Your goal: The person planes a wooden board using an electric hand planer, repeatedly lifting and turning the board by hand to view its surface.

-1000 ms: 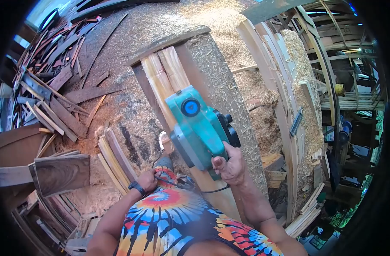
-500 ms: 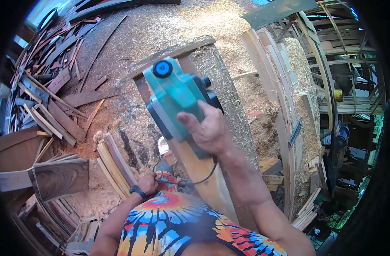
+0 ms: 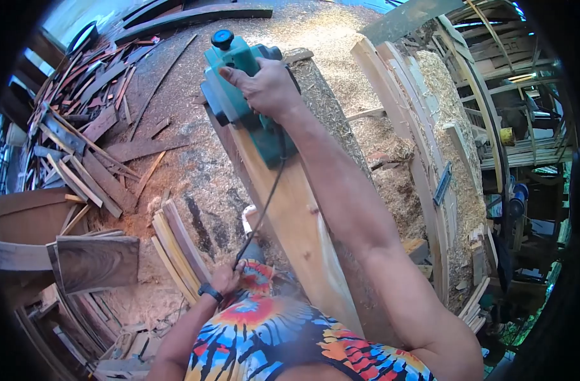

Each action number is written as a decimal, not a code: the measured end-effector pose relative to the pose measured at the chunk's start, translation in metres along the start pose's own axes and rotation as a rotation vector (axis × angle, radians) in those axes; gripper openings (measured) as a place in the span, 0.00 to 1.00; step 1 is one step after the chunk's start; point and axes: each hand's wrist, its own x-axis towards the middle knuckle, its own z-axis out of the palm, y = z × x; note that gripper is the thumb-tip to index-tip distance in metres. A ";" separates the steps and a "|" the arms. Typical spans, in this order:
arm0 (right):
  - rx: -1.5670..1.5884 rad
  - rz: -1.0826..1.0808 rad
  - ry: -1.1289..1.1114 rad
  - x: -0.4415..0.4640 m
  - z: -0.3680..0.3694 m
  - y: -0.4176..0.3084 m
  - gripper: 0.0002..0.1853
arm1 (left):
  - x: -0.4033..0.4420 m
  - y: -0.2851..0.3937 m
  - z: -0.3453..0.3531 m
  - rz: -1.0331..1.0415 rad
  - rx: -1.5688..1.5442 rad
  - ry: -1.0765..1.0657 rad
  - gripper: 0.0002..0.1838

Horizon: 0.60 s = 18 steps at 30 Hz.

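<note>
My right hand (image 3: 271, 89) is wrapped round the handle of a green electric planer (image 3: 242, 60), which has a black front knob. The planer rests at the far end of a pale wooden board (image 3: 283, 209) that runs from near my body away across the workbench (image 3: 328, 105). Down by my left hip, my left hand (image 3: 226, 277) is closed on the planer's black power cord (image 3: 264, 219). The cord rises from there to the rear of the tool. The planer's sole and blade are hidden against the wood.
Long planks (image 3: 404, 108) stand to the right among wood shavings (image 3: 341, 38). A heap of scrap wood (image 3: 99, 95) lies at far left. Closer in on the left are upright strips (image 3: 176, 251) and a dark grained board (image 3: 96, 263). A blue level-like tool (image 3: 442, 183) lies on the right-hand planks.
My right hand has pushed the planer forward along the board to its far end, uncovering more of the pale surface. The cord is now stretched straighter, and my left hand still grips it.
</note>
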 end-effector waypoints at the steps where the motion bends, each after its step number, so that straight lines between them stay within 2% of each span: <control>1: 0.023 -0.009 0.007 -0.011 -0.003 -0.002 0.26 | -0.001 -0.005 0.007 0.018 -0.010 0.012 0.22; 3: 0.064 -0.025 0.020 -0.050 -0.017 -0.005 0.29 | -0.008 -0.015 0.020 0.018 0.062 0.011 0.21; 5: 0.101 -0.120 0.044 -0.102 -0.031 -0.007 0.25 | -0.018 -0.026 0.039 0.041 0.092 0.026 0.20; 7: 0.103 -0.076 0.027 -0.166 -0.049 -0.008 0.23 | -0.028 -0.038 0.057 0.093 0.090 0.060 0.20; 13: 0.212 0.200 0.024 -0.403 -0.110 -0.009 0.26 | -0.065 -0.036 0.102 0.138 0.261 -0.016 0.18; 18: 0.322 0.409 0.088 -0.624 -0.164 -0.002 0.35 | -0.094 -0.075 0.197 0.423 0.498 0.112 0.17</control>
